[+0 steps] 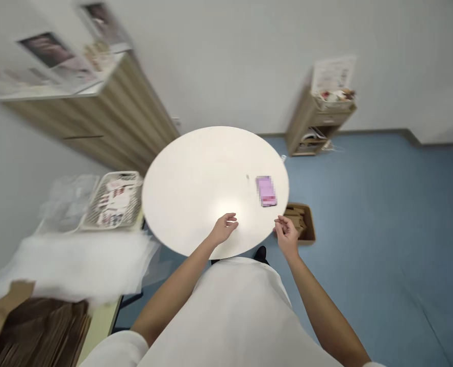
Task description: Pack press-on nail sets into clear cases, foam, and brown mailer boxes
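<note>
My left hand [225, 228] hovers over the near part of a round white table [196, 178]. Its thumb and fingers are apart, with nothing between them. At the table's right front edge is my right hand [286, 235], its fingers loosely bent and the thumb a little away from them; I see nothing in it. A flat purple and pink object [267, 191], blurred into blocks and perhaps a phone, lies on the table beyond my right hand. Left of it sits a tiny greyish thing [248, 176], too small to name.
A brown box [311, 224] with cardboard pieces stands on the floor at right. On the left are a white basket [134, 204] of printed cards, white sheets [69, 262] and brown packaging [39, 331]. A wooden cabinet [134, 102] and small shelf [301, 120] stand by the wall.
</note>
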A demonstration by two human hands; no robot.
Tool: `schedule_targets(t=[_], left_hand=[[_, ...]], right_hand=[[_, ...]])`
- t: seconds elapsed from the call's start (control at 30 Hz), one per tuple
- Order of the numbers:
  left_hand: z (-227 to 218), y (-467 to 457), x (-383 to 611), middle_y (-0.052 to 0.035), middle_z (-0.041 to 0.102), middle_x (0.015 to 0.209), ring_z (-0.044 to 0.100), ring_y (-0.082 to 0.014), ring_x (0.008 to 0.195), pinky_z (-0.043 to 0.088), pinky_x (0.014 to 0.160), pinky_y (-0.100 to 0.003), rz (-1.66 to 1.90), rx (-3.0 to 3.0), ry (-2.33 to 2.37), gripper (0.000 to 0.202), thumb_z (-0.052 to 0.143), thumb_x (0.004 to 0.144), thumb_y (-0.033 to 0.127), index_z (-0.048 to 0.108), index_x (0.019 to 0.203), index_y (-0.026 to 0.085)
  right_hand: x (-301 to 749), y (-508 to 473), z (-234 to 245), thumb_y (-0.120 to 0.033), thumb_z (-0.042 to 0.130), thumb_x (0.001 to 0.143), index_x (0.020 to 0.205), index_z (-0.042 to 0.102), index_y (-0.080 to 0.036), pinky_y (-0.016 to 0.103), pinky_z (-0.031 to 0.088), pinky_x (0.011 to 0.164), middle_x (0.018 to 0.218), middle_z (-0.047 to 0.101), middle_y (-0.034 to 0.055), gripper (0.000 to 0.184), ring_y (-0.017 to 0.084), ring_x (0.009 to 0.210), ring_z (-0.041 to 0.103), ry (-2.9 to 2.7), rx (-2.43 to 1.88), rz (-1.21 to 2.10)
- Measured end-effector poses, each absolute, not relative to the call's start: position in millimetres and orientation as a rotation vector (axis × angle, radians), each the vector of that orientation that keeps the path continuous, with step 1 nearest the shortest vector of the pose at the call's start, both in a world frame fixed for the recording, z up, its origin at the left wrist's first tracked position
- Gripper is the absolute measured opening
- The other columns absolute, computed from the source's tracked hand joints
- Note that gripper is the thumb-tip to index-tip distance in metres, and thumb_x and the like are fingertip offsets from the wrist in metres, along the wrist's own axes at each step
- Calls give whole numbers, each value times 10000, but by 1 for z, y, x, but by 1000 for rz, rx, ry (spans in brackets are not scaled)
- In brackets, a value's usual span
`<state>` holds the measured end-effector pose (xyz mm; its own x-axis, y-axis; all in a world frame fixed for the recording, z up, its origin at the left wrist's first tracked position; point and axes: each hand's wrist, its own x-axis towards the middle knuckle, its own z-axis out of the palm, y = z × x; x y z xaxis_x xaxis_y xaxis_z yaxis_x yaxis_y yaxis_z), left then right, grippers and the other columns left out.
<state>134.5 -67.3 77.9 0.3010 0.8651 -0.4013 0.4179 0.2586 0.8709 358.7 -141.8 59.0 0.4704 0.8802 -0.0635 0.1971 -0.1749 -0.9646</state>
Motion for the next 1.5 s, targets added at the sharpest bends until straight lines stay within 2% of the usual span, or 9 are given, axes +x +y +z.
schedule_targets(t=[0.17,0.4,0.67,0.87,1.03,1.23,1.37,1.5], left_hand=[[67,-91,34,-106,559,1094,575,-152,870,472,756,-295,654,1199,1411,469,581,719,341,479,1145,172],[58,-126,-63,-109,572,1052,581,-154,836,473,736,-294,768,1024,1622,411,538,746,336,494,1111,152],[63,-129,-102,-110,585,1035,594,-185,805,483,695,-316,769,1051,1747,471,588,686,388,524,1095,164],[81,-125,-122,-100,573,1085,589,-205,865,473,721,-327,730,1105,1767,502,550,704,456,514,1131,194],[75,-114,-163,-87,566,1102,571,-189,925,456,782,-317,764,1032,1931,481,530,732,422,479,1153,194],[68,-75,-239,-90,587,1072,569,-199,930,446,788,-320,682,1112,2095,456,504,756,394,472,1158,182],[58,-41,-288,-87,580,1100,544,-208,993,413,832,-320,636,1244,2177,435,518,745,291,467,1162,179],[45,-10,-321,-71,587,1102,513,-240,1028,376,840,-370,454,1252,2260,351,535,720,259,530,1067,206]], right_hand=[[259,-106,69,-452,496,744,998,527,-187,327,487,642,855,601,66,369,145,644,576,-1223,-1531,1121],[137,-85,74,-449,508,728,929,559,-185,318,474,680,844,609,52,336,139,670,576,-1404,-1441,1499],[92,-48,80,-399,520,725,969,562,-206,295,460,680,908,594,40,314,137,726,592,-1709,-1371,1894],[59,-12,77,-386,525,714,969,557,-196,288,449,690,915,575,45,319,132,725,585,-1712,-1415,1872],[10,8,74,-365,531,709,960,567,-195,301,441,714,867,594,32,305,129,726,568,-1906,-1235,1920],[-60,54,70,-344,511,719,975,560,-202,288,446,681,897,608,35,297,132,742,557,-1999,-1259,1695],[-114,73,67,-264,495,734,991,551,-206,276,442,693,895,617,28,270,126,736,557,-2185,-1270,1547],[-163,80,55,-203,522,729,1008,552,-201,274,424,714,928,617,42,281,146,789,560,-2487,-1209,1352]])
